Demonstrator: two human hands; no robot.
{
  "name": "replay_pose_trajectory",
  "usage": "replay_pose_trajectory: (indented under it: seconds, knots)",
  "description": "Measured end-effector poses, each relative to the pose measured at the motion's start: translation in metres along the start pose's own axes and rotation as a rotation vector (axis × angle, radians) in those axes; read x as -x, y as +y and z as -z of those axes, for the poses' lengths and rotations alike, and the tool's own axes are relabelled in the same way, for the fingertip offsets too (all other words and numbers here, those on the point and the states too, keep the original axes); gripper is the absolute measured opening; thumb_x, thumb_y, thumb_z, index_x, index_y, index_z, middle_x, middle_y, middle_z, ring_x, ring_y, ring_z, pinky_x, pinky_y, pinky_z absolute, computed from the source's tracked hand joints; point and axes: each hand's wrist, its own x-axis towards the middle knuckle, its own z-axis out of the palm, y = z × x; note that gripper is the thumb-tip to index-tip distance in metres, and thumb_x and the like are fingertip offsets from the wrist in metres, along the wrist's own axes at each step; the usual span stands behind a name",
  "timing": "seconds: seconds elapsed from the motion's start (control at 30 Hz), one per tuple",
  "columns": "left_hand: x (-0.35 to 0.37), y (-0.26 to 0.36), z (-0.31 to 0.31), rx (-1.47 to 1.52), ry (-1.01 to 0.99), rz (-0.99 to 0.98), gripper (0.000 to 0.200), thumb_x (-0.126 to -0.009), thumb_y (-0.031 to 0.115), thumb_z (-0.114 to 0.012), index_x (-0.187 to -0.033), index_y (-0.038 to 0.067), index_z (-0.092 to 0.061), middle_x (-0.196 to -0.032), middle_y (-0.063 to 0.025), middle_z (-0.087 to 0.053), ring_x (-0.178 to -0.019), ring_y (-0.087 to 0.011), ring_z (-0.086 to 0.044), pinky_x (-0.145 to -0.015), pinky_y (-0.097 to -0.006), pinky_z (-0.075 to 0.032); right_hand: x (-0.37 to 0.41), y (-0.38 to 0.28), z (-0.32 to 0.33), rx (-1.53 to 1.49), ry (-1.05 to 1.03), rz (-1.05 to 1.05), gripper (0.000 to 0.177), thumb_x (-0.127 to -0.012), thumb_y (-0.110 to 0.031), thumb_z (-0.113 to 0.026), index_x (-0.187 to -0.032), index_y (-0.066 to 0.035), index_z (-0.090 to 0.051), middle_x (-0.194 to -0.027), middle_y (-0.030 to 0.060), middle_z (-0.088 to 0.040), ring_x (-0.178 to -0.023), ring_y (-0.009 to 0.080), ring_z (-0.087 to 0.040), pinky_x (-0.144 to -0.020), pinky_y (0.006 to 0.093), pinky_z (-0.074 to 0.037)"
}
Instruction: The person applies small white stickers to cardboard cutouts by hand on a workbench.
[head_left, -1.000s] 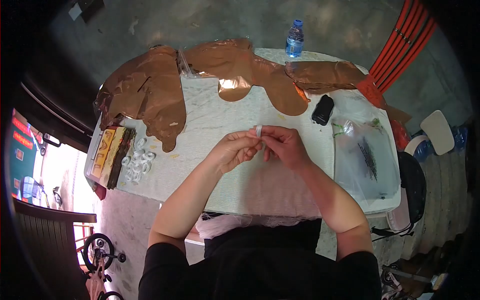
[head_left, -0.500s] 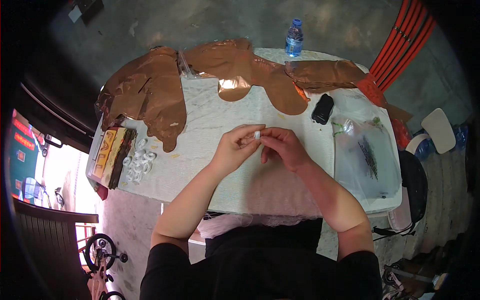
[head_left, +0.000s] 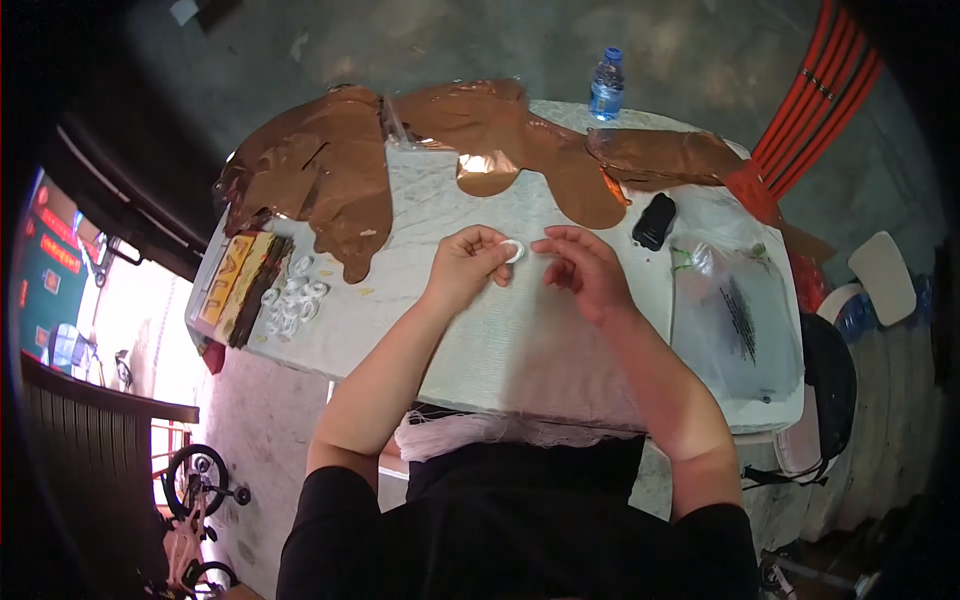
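Note:
My left hand (head_left: 470,264) pinches a small white ring-shaped roll (head_left: 513,251) between thumb and fingers, above the middle of the table. Just to its right, my right hand (head_left: 584,268) is apart from the roll, fingers spread and holding nothing. A cluster of similar white rolls (head_left: 291,303) lies on the table at the left. Beside them stand yellow and dark boxes (head_left: 240,285).
Flat copper-coloured foil pieces (head_left: 330,165) cover the far side of the white-covered table (head_left: 480,370). A water bottle (head_left: 607,84) stands at the back edge. To the right lie a black object (head_left: 655,221) and a clear plastic bag (head_left: 735,310). Red pipes (head_left: 815,95) rise behind.
My right hand has let go of the white roll and moved off to the right, its fingers opening. The roll, still in my left hand, now shows its round face. The view has shifted slightly.

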Motion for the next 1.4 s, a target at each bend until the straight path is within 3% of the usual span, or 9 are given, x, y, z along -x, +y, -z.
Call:
replay_pose_trajectory:
  seconds: [0.27,0.4,0.57,0.63,0.9,1.03,1.17,1.23,1.4]
  knots:
    - [0.045,0.053,0.052,-0.74,0.119,-0.129,0.009,-0.077,0.008,-0.061,-0.081,0.0,-0.058,-0.066,-0.0001,-0.055,-0.059,-0.0046,-0.048,-0.053,-0.0192,-0.04,-0.004,0.013,0.0,0.078,-0.053,0.005,0.018,-0.084,-0.014,-0.046,-0.098,-0.005,-0.053,-0.084,0.0058,-0.06,-0.057,0.0092,-0.053,-0.051,0.0209,-0.041]
    - [0.079,0.065,0.139,-1.087,0.483,-0.106,0.013,-0.078,0.01,-0.057,-0.084,-0.001,-0.059,-0.068,-0.0033,-0.058,-0.063,-0.0086,-0.054,-0.056,-0.0224,-0.042,-0.001,0.013,-0.004,0.148,-0.102,0.023,0.017,-0.084,-0.014,-0.046,-0.095,-0.004,-0.054,-0.08,0.0054,-0.059,-0.055,0.0087,-0.051,-0.051,0.0205,-0.04]
    - [0.092,0.075,0.207,-1.271,0.716,0.052,0.022,-0.076,0.019,-0.058,-0.09,0.003,-0.062,-0.071,-0.0123,-0.062,-0.064,-0.0219,-0.06,-0.06,-0.03,-0.046,0.0,0.017,-0.008,0.232,-0.168,0.061,0.016,-0.083,-0.012,-0.047,-0.093,-0.003,-0.056,-0.077,0.0056,-0.06,-0.055,0.0085,-0.051,-0.05,0.0205,-0.038]
    - [0.091,0.069,0.218,-1.323,0.688,0.01,0.019,-0.079,0.013,-0.056,-0.092,0.0,-0.06,-0.067,-0.0074,-0.059,-0.057,-0.0126,-0.055,-0.055,-0.0256,-0.044,0.001,0.018,-0.008,0.249,-0.185,0.064,0.016,-0.083,-0.012,-0.048,-0.093,-0.002,-0.056,-0.077,0.0053,-0.06,-0.054,0.0084,-0.051,-0.05,0.0203,-0.038]
    - [0.125,0.086,0.188,-1.371,0.845,-0.262,0.017,-0.078,0.011,-0.053,-0.088,0.0,-0.061,-0.077,-0.0157,-0.059,-0.063,-0.0214,-0.057,-0.06,-0.0305,-0.045,0.0,0.02,-0.006,0.26,-0.193,0.052,0.015,-0.083,-0.012,-0.048,-0.092,-0.002,-0.056,-0.076,0.0052,-0.06,-0.053,0.0086,-0.052,-0.048,0.0201,-0.038]
    - [0.158,0.072,0.153,-1.139,0.776,-0.172,0.011,-0.079,0.007,-0.055,-0.085,-0.002,-0.059,-0.077,-0.0063,-0.06,-0.066,-0.0132,-0.054,-0.063,-0.025,-0.044,0.0,0.022,-0.007,0.268,-0.196,0.043,0.015,-0.083,-0.011,-0.048,-0.091,-0.002,-0.056,-0.075,0.0056,-0.06,-0.053,0.0087,-0.052,-0.048,0.0202,-0.039]
    - [0.194,0.059,0.099,-0.452,0.016,0.221,0.004,-0.078,0.002,-0.055,-0.078,-0.001,-0.057,-0.081,-0.0039,-0.059,-0.078,-0.011,-0.053,-0.073,-0.0239,-0.041,0.001,0.022,-0.007,0.309,-0.228,0.037,0.016,-0.084,-0.014,-0.047,-0.092,-0.003,-0.057,-0.076,0.0032,-0.059,-0.055,0.0072,-0.051,-0.05,0.019,-0.038]
    - [0.197,0.029,0.091,-0.644,-0.22,0.267,0.008,-0.078,0.002,-0.055,-0.084,-0.001,-0.059,-0.087,-0.0063,-0.061,-0.082,-0.0149,-0.056,-0.073,-0.0265,-0.043,0.002,0.023,-0.009,0.305,-0.234,0.019,0.016,-0.084,-0.014,-0.047,-0.092,-0.003,-0.057,-0.076,0.003,-0.059,-0.055,0.0069,-0.051,-0.05,0.0188,-0.038]
    - [0.192,-0.072,0.108,-0.987,-0.11,0.36,0.018,-0.074,0.011,-0.059,-0.09,0.002,-0.061,-0.087,-0.0123,-0.062,-0.082,-0.0216,-0.059,-0.07,-0.0297,-0.046,0.006,0.024,-0.013,0.311,-0.264,0.011,0.015,-0.084,-0.013,-0.048,-0.092,-0.004,-0.057,-0.075,0.0026,-0.059,-0.055,0.0062,-0.05,-0.05,0.0186,-0.038]
